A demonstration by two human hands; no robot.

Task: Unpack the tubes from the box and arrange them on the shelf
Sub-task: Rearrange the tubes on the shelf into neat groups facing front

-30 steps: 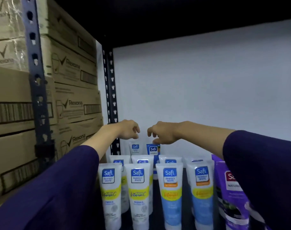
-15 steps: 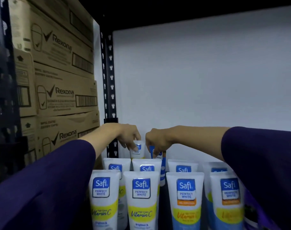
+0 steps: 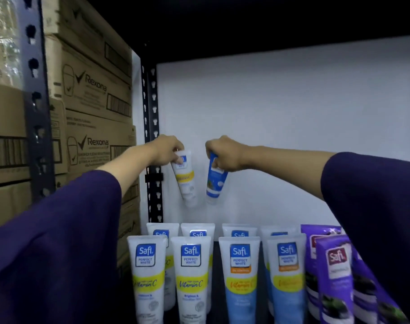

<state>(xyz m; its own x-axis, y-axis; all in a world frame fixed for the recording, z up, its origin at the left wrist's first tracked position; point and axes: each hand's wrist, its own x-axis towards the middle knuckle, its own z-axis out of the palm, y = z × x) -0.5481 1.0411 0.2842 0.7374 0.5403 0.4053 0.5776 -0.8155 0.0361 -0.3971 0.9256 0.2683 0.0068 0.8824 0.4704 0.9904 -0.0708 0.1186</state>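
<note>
Tubes hang cap-down in the head view: the left hand (image 3: 165,149) has its fingers pinched round a white-and-yellow tube (image 3: 185,181), the right hand (image 3: 221,155) grips a blue tube (image 3: 215,181), both above the standing rows (image 3: 192,272) on the shelf. Best lowered straight down behind the back row, caps first, labels forward, without knocking neighbours.

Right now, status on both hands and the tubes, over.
Left hand grips white tube, lifted. Right hand grips blue tube, lifted. Standing shelf tubes below, clear of both.
</note>
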